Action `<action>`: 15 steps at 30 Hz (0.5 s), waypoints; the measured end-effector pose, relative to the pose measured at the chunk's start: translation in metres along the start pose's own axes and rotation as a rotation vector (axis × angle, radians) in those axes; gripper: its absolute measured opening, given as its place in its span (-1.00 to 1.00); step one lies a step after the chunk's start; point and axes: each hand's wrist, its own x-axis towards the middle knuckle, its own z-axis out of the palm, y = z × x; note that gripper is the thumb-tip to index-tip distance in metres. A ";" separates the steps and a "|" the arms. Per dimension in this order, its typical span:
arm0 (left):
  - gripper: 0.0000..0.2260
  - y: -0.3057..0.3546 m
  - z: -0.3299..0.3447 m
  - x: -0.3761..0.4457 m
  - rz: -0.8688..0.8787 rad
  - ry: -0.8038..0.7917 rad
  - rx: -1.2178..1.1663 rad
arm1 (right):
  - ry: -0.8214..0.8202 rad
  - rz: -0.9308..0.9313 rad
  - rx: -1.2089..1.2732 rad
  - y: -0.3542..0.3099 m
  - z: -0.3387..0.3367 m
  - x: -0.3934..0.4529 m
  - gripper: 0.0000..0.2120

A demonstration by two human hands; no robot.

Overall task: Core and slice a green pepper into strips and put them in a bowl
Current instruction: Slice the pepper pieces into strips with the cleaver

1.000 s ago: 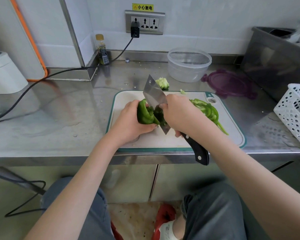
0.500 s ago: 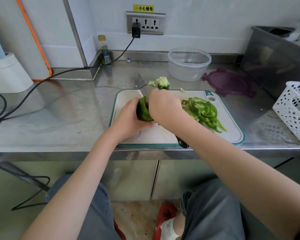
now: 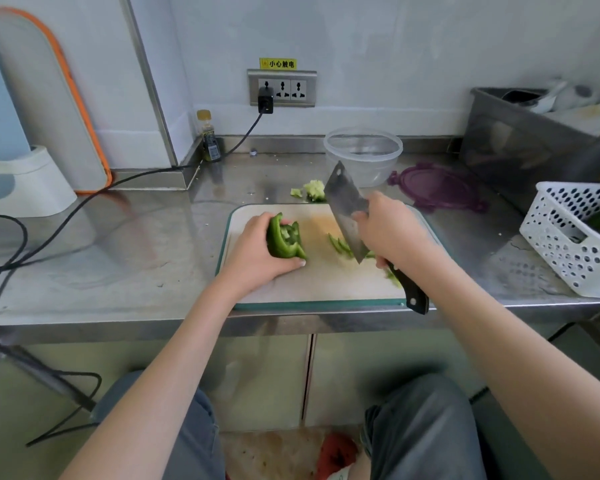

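Nearest me, the cleaver's black handle [image 3: 411, 295] pokes out past the front rim of the cutting board [image 3: 312, 289], which itself sits flush with the steel counter's [image 3: 118, 265] front edge, so there is no spare room on this side. My left hand [image 3: 260, 252] is clamped around the uncut green pepper piece [image 3: 284, 239], pinning it to the board's left half, cut side facing right. My right hand [image 3: 394, 230] is clenched on the cleaver [image 3: 347, 213], blade tilted up and away, its lower corner just beside the cut strips [image 3: 342, 244]. Between pepper and blade I see a bare patch of board, my working gap. Compared with 0.5 s ago, the right hand has swung off the pepper to the right and the blade is now raised in plain sight, with most of the strip pile hidden behind hand and blade. Beyond the board lies the pale core [image 3: 313, 190], then the clear bowl [image 3: 362, 155], apart from everything, with the purple lid [image 3: 437, 187] to its right. The white basket [image 3: 575, 237] crowds the right edge.
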 end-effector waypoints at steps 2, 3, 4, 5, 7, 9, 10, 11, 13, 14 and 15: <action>-0.41 0.002 0.001 -0.001 0.029 -0.010 0.022 | 0.003 -0.024 -0.016 0.010 -0.006 -0.001 -0.82; -0.40 0.003 0.001 -0.002 0.035 -0.016 0.016 | -0.010 -0.032 -0.041 0.014 -0.006 -0.003 -0.81; -0.40 0.004 0.000 -0.002 0.034 -0.021 0.005 | -0.025 -0.042 -0.068 0.015 -0.006 -0.005 -0.82; -0.40 0.004 0.000 -0.003 0.029 -0.025 -0.008 | -0.034 -0.056 -0.089 0.015 -0.005 -0.007 -0.84; -0.41 0.005 0.000 -0.003 0.012 -0.022 -0.022 | -0.024 -0.098 -0.116 0.015 -0.002 -0.009 -0.85; -0.40 0.005 0.001 -0.003 0.000 -0.006 -0.017 | -0.004 -0.130 -0.117 0.016 0.001 -0.009 -0.85; -0.38 0.005 0.001 -0.003 -0.009 0.002 -0.008 | 0.008 -0.133 -0.105 0.017 0.001 -0.009 -0.85; -0.37 0.005 0.001 -0.003 -0.016 0.007 -0.003 | 0.018 -0.134 -0.087 0.018 0.001 -0.008 -0.84; -0.39 0.006 0.001 -0.004 -0.009 0.010 -0.008 | 0.027 -0.155 -0.020 0.019 -0.001 -0.005 -0.83; -0.40 0.007 0.000 -0.004 -0.003 0.009 -0.008 | 0.008 -0.173 0.021 0.019 -0.001 -0.004 -0.84; -0.41 0.008 0.000 -0.005 0.002 0.008 -0.006 | -0.030 -0.191 0.053 0.018 -0.002 -0.004 -0.83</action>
